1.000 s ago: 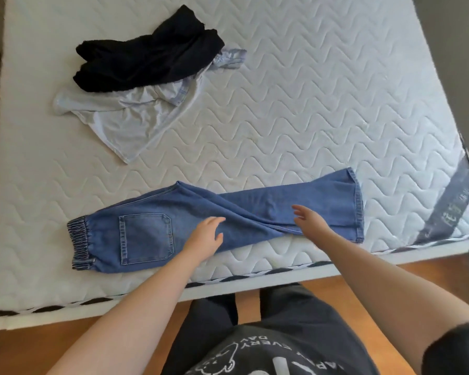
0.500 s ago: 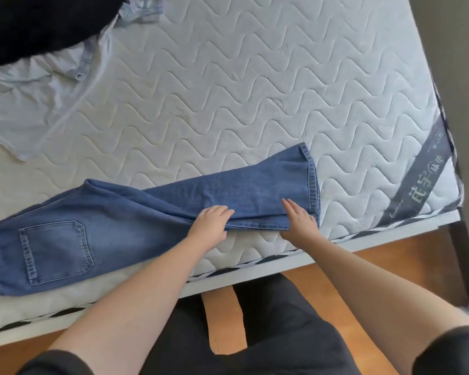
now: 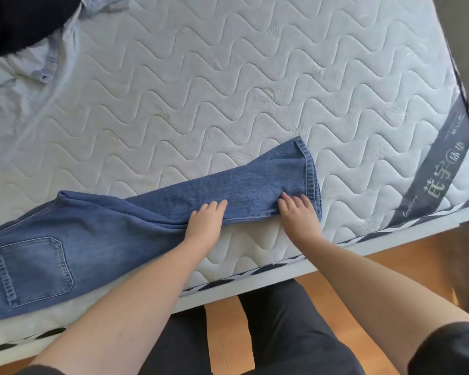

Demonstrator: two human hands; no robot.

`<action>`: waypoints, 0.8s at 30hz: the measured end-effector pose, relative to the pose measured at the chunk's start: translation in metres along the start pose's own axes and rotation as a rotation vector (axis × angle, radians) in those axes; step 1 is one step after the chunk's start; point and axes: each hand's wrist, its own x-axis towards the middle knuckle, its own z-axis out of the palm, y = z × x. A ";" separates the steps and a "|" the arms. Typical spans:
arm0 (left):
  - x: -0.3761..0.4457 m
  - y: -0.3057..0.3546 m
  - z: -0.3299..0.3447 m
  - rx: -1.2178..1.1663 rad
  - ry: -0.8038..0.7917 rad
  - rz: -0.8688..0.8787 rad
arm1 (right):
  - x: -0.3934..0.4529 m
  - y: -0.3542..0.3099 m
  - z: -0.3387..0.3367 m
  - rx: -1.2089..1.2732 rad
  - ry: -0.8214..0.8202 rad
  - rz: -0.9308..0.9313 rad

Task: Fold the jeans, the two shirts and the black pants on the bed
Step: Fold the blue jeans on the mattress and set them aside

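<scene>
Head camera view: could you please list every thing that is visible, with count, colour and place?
jeans: one, blue, laid along near edge of mattress, back pocket at left
black garment: one, black, top left corner, partly cut off
light shirt: one visible, pale blue-grey, upper left, under the black garment
mattress: one, white quilted, grey label band at right corner
floor: wooden, orange-brown, below the bed
left hand: on lower edge of jeans leg
right hand: on jeans leg beside the hem

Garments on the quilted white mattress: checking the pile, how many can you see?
3. Blue denim jeans along the near edge, under both hands; a pale blue shirt top left; a black garment overlapping it. More may be hidden.
</scene>
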 end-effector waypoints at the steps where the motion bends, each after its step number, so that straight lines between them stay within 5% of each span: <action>1: 0.001 -0.002 -0.005 -0.043 -0.009 -0.027 | 0.003 0.003 -0.006 0.035 0.055 0.027; 7: -0.002 -0.020 -0.041 -0.230 -0.101 -0.002 | 0.004 0.016 -0.070 0.274 0.209 0.110; 11: -0.011 -0.036 -0.081 -0.366 -0.146 0.124 | -0.007 0.022 -0.137 0.316 -0.078 0.195; 15: -0.015 -0.049 -0.129 -0.482 -0.200 0.171 | -0.019 0.022 -0.199 0.417 -0.132 0.158; 19: 0.001 -0.055 -0.144 -0.449 -0.085 0.184 | 0.003 0.025 -0.213 0.447 -0.086 0.139; 24: 0.030 -0.043 -0.117 -0.305 0.156 0.084 | 0.045 0.042 -0.152 0.378 -0.011 0.244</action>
